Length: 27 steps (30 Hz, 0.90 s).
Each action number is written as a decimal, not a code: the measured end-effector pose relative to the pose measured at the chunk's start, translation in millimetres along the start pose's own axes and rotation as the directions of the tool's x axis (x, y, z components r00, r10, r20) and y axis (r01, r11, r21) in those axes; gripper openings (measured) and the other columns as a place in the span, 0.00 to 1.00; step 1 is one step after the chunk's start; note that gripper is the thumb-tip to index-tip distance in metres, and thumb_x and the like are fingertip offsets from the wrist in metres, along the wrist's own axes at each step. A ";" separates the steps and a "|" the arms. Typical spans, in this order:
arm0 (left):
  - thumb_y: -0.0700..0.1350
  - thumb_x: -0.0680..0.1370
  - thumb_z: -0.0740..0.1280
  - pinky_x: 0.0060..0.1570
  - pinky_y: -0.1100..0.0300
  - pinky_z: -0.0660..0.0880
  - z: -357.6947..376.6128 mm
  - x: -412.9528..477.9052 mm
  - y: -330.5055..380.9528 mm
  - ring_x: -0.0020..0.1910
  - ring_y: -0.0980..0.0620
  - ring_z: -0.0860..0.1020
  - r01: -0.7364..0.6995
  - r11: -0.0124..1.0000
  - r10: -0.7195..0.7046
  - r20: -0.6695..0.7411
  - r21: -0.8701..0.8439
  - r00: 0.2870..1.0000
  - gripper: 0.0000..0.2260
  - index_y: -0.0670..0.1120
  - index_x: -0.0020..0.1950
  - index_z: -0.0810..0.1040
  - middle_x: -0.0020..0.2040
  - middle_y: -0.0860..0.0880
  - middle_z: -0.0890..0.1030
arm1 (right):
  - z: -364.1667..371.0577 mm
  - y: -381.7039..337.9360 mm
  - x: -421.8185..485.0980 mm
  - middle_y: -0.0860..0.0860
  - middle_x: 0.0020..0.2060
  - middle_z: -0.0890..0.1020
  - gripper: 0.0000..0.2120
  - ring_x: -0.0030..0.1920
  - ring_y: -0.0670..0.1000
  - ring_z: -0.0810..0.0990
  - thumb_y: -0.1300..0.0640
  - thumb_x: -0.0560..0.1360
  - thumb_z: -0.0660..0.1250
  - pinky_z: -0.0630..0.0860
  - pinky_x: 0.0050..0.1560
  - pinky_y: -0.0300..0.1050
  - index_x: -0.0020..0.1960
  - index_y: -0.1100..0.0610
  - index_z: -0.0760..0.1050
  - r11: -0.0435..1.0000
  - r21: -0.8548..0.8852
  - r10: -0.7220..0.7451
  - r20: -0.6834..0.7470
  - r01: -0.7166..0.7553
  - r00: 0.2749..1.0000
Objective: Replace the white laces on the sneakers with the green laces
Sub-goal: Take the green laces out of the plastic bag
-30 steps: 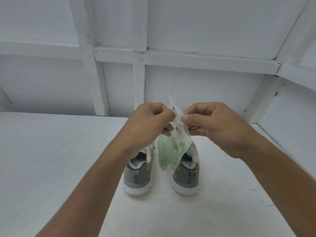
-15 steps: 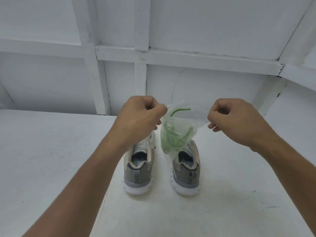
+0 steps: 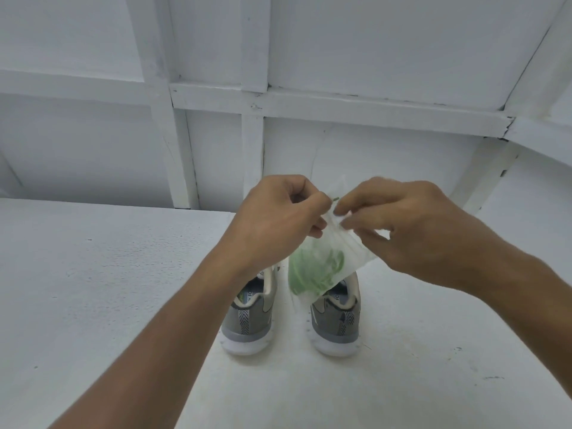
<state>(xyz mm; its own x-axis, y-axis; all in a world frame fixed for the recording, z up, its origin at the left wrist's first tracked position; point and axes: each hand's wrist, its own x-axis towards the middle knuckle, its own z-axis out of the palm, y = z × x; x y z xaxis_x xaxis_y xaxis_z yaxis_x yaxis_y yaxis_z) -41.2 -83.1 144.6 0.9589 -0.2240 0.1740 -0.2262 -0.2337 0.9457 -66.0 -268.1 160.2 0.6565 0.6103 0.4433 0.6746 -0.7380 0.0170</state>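
Two grey sneakers with white soles stand side by side, heels toward me: the left sneaker (image 3: 249, 317) and the right sneaker (image 3: 335, 320). Above them hangs a small clear plastic bag (image 3: 337, 249) with bundled green laces (image 3: 315, 269) inside. My left hand (image 3: 278, 221) pinches the bag's top left edge. My right hand (image 3: 405, 227) pinches the top of the bag from the right. A short green lace end (image 3: 335, 198) pokes out between the two hands. The sneakers' fronts and their white laces are hidden behind my hands and the bag.
The sneakers stand on a white painted table (image 3: 93, 289). A white wall with wooden framing (image 3: 252, 100) rises right behind it and wraps round on the right (image 3: 541, 168).
Half a second ago my hands were apart, pulling the bag's mouth open. Now my right hand has come back to the left and the two hands meet at the bag's top.
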 end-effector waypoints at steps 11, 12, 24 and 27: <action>0.45 0.74 0.67 0.36 0.61 0.76 22.8 -9.3 16.4 0.35 0.55 0.80 -0.189 0.964 0.187 0.026 0.190 0.982 0.08 0.50 0.35 0.78 0.32 0.51 0.81 | 4.0 -4.5 7.7 0.36 0.42 0.79 0.03 0.41 0.35 0.77 0.46 0.76 0.63 0.75 0.40 0.32 0.46 0.45 0.73 0.908 0.142 0.284 0.483 -0.395 0.828; 0.45 0.74 0.67 0.34 0.63 0.75 24.0 -9.0 16.1 0.33 0.57 0.78 -0.203 0.957 0.200 0.031 0.207 0.979 0.08 0.50 0.35 0.78 0.31 0.52 0.80 | 5.4 -5.8 6.8 0.37 0.41 0.77 0.05 0.40 0.34 0.76 0.44 0.75 0.64 0.73 0.38 0.30 0.44 0.44 0.71 0.903 0.156 0.285 0.481 -0.400 0.829; 0.68 0.76 0.57 0.60 0.53 0.72 -22.4 16.2 -68.1 0.56 0.53 0.79 0.308 0.948 -0.300 -0.092 0.086 0.949 0.27 0.51 0.62 0.78 0.57 0.54 0.81 | 4.1 -1.5 -18.9 0.20 0.51 0.71 0.37 0.53 0.28 0.72 0.46 0.61 0.79 0.66 0.49 0.21 0.65 0.33 0.67 0.751 0.467 0.338 0.335 -0.467 0.879; 0.67 0.77 0.59 0.62 0.47 0.73 -17.4 9.6 -76.0 0.54 0.48 0.83 0.409 0.893 -0.389 0.136 -0.185 0.911 0.25 0.50 0.57 0.82 0.54 0.50 0.84 | 9.3 -2.3 -24.7 0.26 0.51 0.76 0.36 0.54 0.34 0.77 0.47 0.59 0.78 0.69 0.52 0.24 0.65 0.37 0.70 0.693 0.568 0.349 0.274 -0.443 0.896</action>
<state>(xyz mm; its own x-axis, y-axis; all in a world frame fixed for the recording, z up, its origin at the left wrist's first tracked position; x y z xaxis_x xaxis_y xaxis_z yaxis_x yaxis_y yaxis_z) -11.8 -51.1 79.2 0.9383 -0.2423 -0.2468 0.2220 -0.1254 0.9670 -80.7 -278.8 140.8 0.9162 0.3684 0.1577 0.3683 -0.6189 -0.6937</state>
